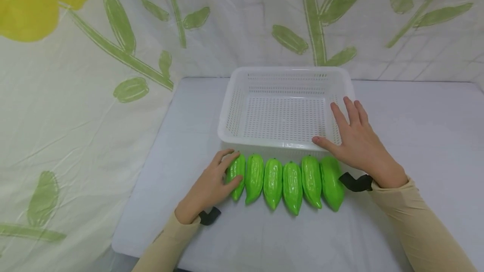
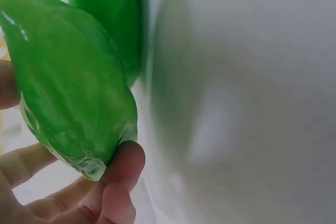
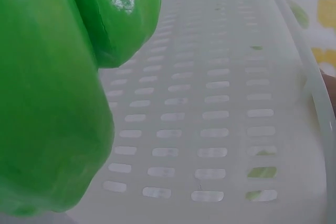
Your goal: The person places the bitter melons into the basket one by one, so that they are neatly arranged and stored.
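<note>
Several glossy green toy vegetables, long with one pointed end, lie side by side in a row; a middle one points toward the person. My left hand grips the leftmost green vegetable, with the thumb on its right side and fingers about its far end. In the left wrist view this green vegetable sits between the thumb and fingers. My right hand is spread over the right front corner of the white plastic basket, holding nothing. Just below it lies the rightmost green vegetable.
The perforated basket stands behind the row, near the table's far edge. A pale cloth covers the table. Behind and to the left hangs a white curtain with yellow flowers and green leaves. Black straps circle both wrists.
</note>
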A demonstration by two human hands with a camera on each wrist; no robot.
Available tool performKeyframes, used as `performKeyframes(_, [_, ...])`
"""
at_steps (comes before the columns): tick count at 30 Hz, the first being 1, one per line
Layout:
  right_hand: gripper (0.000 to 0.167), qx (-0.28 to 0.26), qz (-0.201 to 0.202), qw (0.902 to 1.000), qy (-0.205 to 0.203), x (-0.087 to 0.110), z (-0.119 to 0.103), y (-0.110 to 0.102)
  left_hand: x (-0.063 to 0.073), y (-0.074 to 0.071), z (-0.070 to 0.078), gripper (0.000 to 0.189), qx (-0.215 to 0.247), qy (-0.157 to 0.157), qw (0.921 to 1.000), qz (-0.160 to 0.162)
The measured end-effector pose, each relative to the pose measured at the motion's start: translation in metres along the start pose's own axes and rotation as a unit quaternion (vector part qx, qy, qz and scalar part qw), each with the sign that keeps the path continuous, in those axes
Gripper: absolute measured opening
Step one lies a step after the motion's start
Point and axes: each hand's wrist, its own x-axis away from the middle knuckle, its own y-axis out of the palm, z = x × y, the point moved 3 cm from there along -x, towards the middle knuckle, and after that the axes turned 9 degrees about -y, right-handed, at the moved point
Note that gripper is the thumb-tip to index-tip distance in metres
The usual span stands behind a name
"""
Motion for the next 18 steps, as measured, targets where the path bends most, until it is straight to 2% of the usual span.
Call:
performKeyframes(3, [0.110,0.001,-0.003,1.0000,0.003,0.000,0.000,-0.001,0.003,-0.005,0.003,0.064,0.004,0.008,0.9999,0.010])
performKeyframes(8, [0.111,-0.003,-0.010,0.9999,0.004,0.001,0.001,-0.002,0.005,-0.013,0.012,0.062,0.017,0.045,0.9987,0.017])
performKeyframes(14, [0.111,-0.005,-0.020,0.9998,0.007,0.002,0.002,-0.003,0.004,-0.020,0.031,0.061,0.032,0.079,0.9962,0.019])
performKeyframes(18, [0.112,-0.010,-0.030,0.9994,0.013,0.002,0.003,-0.004,0.001,-0.026,0.046,0.062,0.044,0.113,0.9924,0.022])
